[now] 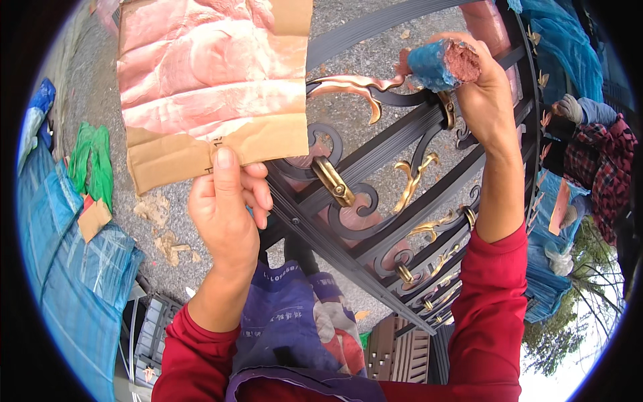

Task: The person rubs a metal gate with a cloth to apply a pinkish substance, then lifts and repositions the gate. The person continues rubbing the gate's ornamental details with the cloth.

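Note:
My left hand (pixel 226 208) is closed on the lower edge of a brown cardboard piece (pixel 157 159), with the thumb on its front. Pink, shiny paint covers most of the cardboard's upper part. In my right hand (pixel 487 100) is a short blue-wrapped applicator (pixel 429 65) with a rough pink end; its exact kind I cannot make out. It is over a black metal gate (pixel 402 144) with scrolls. Just below the applicator, a curved ornament (pixel 348 87) shows pinkish and gold colour. Several other ornaments, such as a leaf shape (pixel 413 181) and a collar (pixel 333 181), are gold.
Blue plastic sheeting (pixel 80 268) covers things at the left, near a green bag (pixel 92 161). A person in a checked top (pixel 599 167) works at the far right beside more blue wrapping (pixel 546 268). A grey crate (pixel 155 335) stands at lower left.

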The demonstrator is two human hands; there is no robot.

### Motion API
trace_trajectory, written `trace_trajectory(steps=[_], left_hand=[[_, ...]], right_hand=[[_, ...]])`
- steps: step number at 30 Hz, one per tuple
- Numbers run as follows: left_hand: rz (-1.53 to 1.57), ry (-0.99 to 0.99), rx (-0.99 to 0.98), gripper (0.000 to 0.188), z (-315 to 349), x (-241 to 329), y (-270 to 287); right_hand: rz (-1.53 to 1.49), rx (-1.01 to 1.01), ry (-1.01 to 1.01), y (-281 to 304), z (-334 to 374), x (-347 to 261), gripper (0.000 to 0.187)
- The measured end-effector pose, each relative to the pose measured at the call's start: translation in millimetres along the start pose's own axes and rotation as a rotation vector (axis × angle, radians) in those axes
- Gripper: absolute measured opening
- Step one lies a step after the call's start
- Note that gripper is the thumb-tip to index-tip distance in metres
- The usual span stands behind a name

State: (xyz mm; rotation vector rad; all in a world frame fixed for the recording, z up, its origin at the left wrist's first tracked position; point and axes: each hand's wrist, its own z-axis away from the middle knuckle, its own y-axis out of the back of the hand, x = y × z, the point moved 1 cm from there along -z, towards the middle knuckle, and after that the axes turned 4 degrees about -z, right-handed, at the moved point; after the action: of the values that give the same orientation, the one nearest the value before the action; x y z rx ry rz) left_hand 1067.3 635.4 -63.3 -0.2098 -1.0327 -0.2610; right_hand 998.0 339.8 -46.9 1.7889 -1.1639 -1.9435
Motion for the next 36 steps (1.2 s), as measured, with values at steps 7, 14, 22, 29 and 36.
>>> trace_trajectory(steps=[7,14,22,29,36], left_hand=[[0.001,-0.001,0.010,0.046,0.3,0.0,0.0],[-0.001,-0.007,-0.005,0.046,0.2,-1.3,0.2],[0.006,-0.008,0.012,0.045,-0.2,-1.5,-2.3],[0.044,-0.001,-0.002,0.043,1.3,-1.9,-2.0],[0.008,-0.047,-0.014,0.045,-0.6,-4.5,-0.1]], right_hand=[[0.393,-0.179,0.257,-18.9,-7.5,-24.2,0.048],[0.167,-0.095,0.210,-23.8,-9.4,-24.8,0.037],[0.187,-0.070,0.103,1.9,-2.3,-14.9,0.043],[0.202,-0.034,0.113,3.4,6.4,-8.0,0.031],[0.296,-0.048,0.296,-2.1,6.2,-1.2,0.026]])
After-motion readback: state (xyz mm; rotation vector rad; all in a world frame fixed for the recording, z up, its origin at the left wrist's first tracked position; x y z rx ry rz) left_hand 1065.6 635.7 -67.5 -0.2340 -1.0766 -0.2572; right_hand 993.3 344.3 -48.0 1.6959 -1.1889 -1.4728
